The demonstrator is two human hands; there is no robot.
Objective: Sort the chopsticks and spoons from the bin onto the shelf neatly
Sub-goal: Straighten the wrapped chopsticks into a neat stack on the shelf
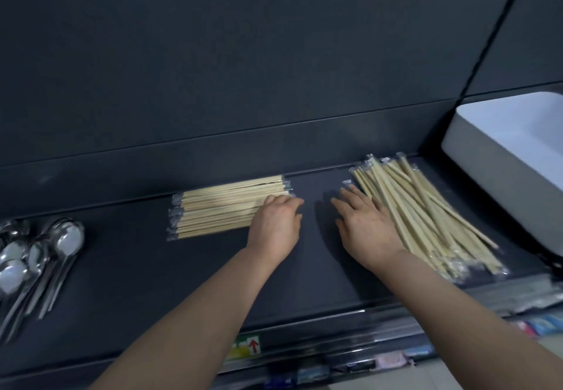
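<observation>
A neat row of wrapped wooden chopsticks [219,208] lies flat on the dark shelf [128,268], running left to right. My left hand [275,228] rests on the right end of that row, its fingers bent over the tips. A loose heap of wrapped chopsticks [426,216] lies on the right of the shelf, pointing diagonally. My right hand [365,226] lies flat with straight, spread fingers, touching the left edge of the heap. Several metal spoons [33,255] lie grouped at the far left.
A white bin [499,152] stands at the right end of the shelf, beyond the heap. A dark back panel [243,70] rises behind the shelf. Packaged goods [393,359] and a label strip show on the lower shelf front.
</observation>
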